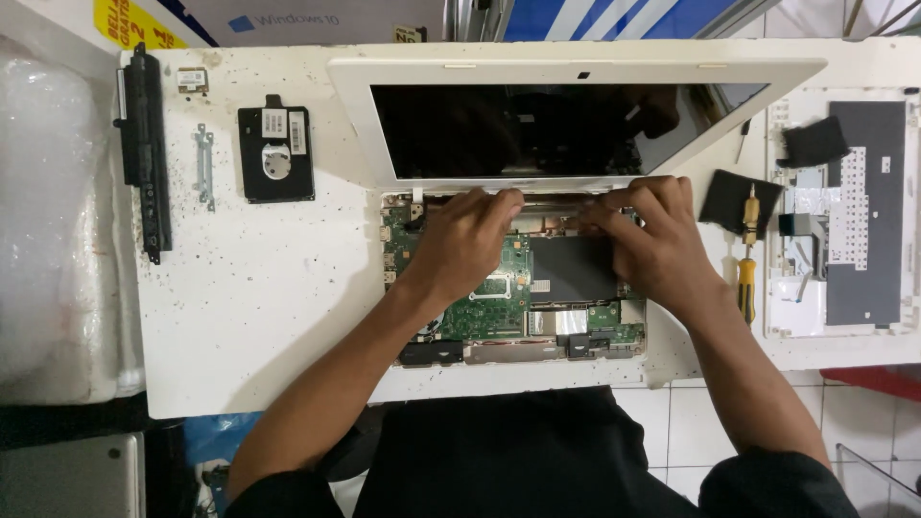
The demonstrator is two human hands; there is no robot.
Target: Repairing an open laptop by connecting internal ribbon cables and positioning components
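An opened white laptop lies on the white table (259, 307), its screen (556, 125) tilted back and its green mainboard (499, 302) bare. My left hand (460, 240) rests on the board's upper left, fingertips pressed at the hinge strip below the screen. My right hand (652, 235) lies over the upper right part, fingers curled at the same hinge strip. Neither hand holds a tool. The hands hide what the fingertips touch.
A long black battery (146, 153) lies at the table's left edge, beside a small metal bracket (203, 165) and a black hard drive (276, 153). On the right are a yellow-handled screwdriver (747, 259), black pads (737, 197) and the removed keyboard cover (844, 211).
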